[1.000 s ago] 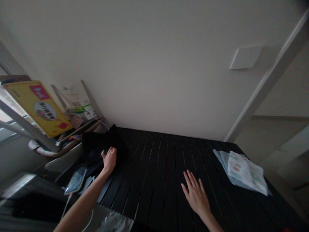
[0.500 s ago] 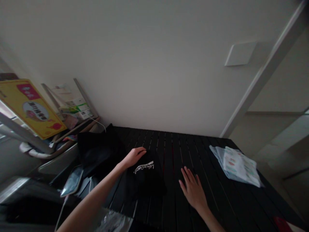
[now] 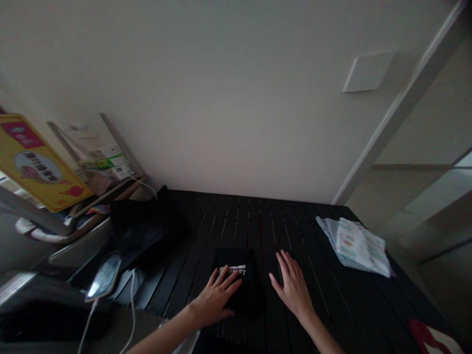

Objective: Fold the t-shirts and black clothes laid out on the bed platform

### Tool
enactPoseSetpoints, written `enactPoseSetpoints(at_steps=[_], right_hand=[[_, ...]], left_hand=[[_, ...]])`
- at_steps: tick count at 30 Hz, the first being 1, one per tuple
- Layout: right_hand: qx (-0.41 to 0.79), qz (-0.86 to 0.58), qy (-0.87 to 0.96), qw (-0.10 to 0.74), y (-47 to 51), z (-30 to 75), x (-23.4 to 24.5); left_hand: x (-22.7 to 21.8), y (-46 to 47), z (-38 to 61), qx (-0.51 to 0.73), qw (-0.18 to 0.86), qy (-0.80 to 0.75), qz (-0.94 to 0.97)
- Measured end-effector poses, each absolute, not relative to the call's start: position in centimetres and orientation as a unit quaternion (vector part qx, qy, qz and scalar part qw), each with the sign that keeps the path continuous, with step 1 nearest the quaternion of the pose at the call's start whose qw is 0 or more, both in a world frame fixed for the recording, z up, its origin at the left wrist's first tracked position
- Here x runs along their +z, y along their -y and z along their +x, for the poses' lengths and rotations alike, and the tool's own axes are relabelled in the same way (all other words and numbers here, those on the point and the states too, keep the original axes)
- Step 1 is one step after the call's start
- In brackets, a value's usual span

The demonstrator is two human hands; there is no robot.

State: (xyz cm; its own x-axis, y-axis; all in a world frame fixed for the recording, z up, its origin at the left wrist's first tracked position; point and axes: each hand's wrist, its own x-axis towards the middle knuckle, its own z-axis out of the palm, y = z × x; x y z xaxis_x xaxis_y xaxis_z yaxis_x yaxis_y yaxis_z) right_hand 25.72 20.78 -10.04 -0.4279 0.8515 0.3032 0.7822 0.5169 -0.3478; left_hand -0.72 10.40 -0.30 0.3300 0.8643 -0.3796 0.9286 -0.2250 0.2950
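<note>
A folded black cloth [image 3: 245,297] with white lettering, perhaps a garment, lies on the black slatted table [image 3: 317,314]. My left hand [image 3: 217,297] rests on it, fingers spread over part of the lettering, gripping nothing. To the right of the cloth, my right hand [image 3: 293,282] is open and empty, with its fingers stretched out at or just above the slats. The cloth's edges blend into the dark table and are hard to make out.
Flat plastic-wrapped packs [image 3: 359,246] lie at the right. On the left are a dark bag [image 3: 147,226], a phone [image 3: 105,275] on a white cable and a cart [image 3: 64,238] with a yellow box [image 3: 37,164]. Behind the table rises a wall [image 3: 236,98]. Something red and white [image 3: 431,337] shows at lower right.
My left hand has gone from the cloth's far left edge to lying spread on top, nearer me. The cloth looks narrower. My right hand has barely moved; the view has shifted slightly.
</note>
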Motion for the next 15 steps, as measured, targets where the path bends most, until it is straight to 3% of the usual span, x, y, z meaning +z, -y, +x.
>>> enactPoseSetpoints(at_steps=[5,8,15], right_hand=[[0.185,-0.298,0.921,0.171,-16.7,24.7,-7.6],[0.256,-0.287,0.912,0.144,-14.2,22.8,-7.2],[0.379,-0.42,0.777,0.275,-12.5,21.1,-3.6]], left_hand=[[-1.4,-7.7,-1.4,-0.043,0.21,-0.615,0.759],[-1.6,-6.5,-1.9,-0.008,0.202,-0.626,0.753],[2.1,-5.4,-1.2,0.12,0.204,-0.657,0.716]])
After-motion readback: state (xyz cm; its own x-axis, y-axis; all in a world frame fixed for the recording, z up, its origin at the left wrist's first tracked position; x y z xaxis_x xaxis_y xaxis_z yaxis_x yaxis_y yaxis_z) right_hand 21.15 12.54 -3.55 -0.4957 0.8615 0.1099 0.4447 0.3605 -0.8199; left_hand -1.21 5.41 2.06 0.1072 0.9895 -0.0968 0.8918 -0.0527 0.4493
